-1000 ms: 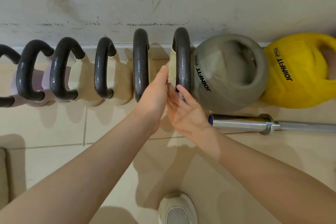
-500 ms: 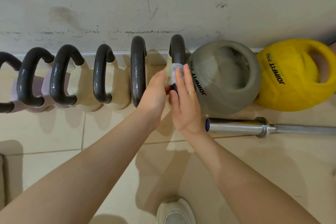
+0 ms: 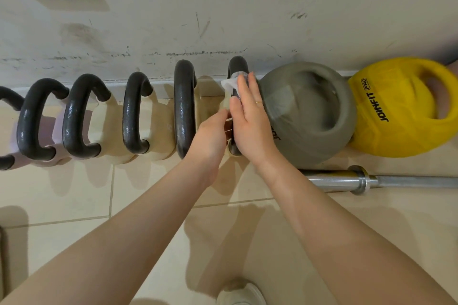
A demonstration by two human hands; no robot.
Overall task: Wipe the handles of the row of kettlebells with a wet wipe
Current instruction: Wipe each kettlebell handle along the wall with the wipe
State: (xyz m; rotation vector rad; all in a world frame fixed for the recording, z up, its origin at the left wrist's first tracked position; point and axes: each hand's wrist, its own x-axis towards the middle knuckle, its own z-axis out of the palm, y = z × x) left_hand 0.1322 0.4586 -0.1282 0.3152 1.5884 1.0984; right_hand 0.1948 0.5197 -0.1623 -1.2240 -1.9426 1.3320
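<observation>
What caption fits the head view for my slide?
Right hand presses a wet wipe onto the black kettlebell handle beside the grey kettlebell; left hand steadies below.

White wet wipe crumpled against rightmost black kettlebell handle.

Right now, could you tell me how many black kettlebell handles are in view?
6: one cut off at the left edge, then four along the wall, and one under the right hand.
</observation>
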